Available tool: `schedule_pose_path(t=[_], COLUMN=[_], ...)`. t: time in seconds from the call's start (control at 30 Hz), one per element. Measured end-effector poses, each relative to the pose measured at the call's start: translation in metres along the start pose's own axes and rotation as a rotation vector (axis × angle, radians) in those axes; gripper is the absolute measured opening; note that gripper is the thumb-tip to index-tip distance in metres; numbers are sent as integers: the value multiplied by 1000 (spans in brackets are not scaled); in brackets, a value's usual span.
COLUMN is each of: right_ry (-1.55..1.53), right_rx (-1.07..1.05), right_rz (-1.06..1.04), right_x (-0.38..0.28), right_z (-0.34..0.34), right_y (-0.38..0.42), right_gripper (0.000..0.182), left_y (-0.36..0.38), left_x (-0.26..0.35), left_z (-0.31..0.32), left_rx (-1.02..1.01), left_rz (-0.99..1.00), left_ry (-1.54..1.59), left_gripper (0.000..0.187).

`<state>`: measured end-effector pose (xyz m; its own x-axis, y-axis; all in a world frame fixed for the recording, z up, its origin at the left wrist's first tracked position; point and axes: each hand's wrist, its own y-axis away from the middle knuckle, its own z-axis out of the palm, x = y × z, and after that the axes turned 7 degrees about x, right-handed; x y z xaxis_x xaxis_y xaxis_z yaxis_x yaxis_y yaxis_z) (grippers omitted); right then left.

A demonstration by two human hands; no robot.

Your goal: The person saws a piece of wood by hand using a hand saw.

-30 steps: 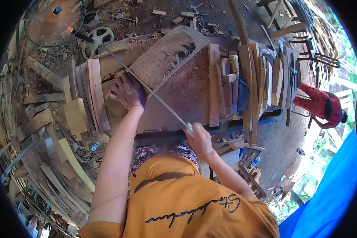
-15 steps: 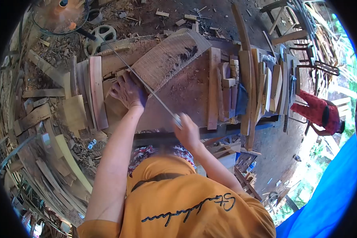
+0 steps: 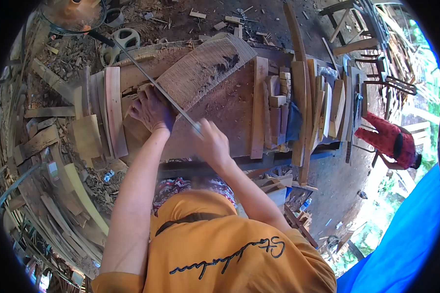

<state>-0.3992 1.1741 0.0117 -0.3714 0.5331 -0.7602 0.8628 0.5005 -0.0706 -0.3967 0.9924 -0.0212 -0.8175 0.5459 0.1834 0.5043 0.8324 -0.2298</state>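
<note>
My right hand [image 3: 214, 146] is closed around the near end of a long, thin metal blade [image 3: 173, 103], slightly blurred. The blade is seen edge-on and runs diagonally up to the left, close past my other hand. My left hand [image 3: 154, 110] presses down with its fingers spread on a piece of wood [image 3: 136, 129] lying on the workbench [image 3: 217, 115]. Beyond the blade, a broad, curved, rough-sawn wooden slab [image 3: 205, 71] lies across the bench, with a dark, damaged patch near its far end.
Planks [image 3: 113, 112] stand in a row on the left, and more boards [image 3: 298, 107] line the right side. A fan [image 3: 76, 17] stands at the upper left. Wood scraps [image 3: 232, 20] litter the ground behind. A person in red [image 3: 388, 139] is at the far right.
My right hand has moved up and left toward my left hand, pushing the blade farther along its diagonal. My left hand keeps its place on the wood; the whole view has shifted slightly.
</note>
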Motion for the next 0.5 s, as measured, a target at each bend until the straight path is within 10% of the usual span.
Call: schedule_pose_path(t=[0.3,0.5], right_ry=[178,24], right_rx=[-55,35], right_rz=[79,-22], right_x=[13,-5], right_z=[-57,23], right_y=[76,-4], right_gripper=[17,25], left_y=[-1,0], left_x=[-3,-2], left_z=[2,1], left_rx=[-25,25], left_rz=[23,36], left_ry=[26,19], left_gripper=[37,36])
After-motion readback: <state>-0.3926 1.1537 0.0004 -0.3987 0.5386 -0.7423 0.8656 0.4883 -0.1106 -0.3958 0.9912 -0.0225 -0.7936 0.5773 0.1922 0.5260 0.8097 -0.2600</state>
